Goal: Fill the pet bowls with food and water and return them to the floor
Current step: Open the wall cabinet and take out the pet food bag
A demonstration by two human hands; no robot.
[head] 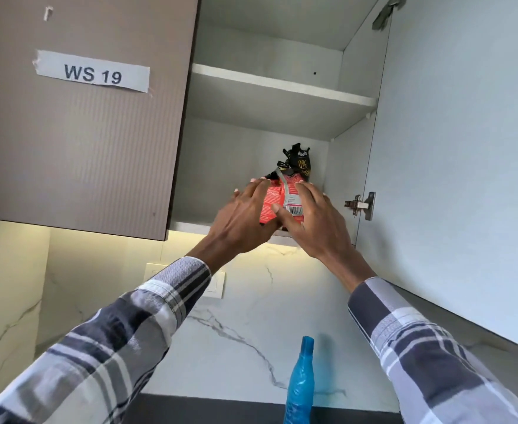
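Both hands are up in the open wall cabinet (337,142), closed around a red pouch (277,198) that sits at the front of the bottom shelf (190,227), presumably the pet food. The left hand (244,218) wraps the pouch's side at 9 o'clock, fingers curled over its upper edge; the right hand (314,223) covers the 3 o'clock side, thumb pressed across the barcode panel. So each grip is pinching the pouch rather than spread.

A black pouch (299,163) stands just behind, at 12 o'clock, and may be touching the red one. To do this well, draw the red pouch straight toward the shelf lip, keeping it upright (its top looks folded, not sealed). Support its base once it leaves the shelf. A blue bottle (300,384) stands below at 6 o'clock, so lower the pouch to one side. No bowls are in view.
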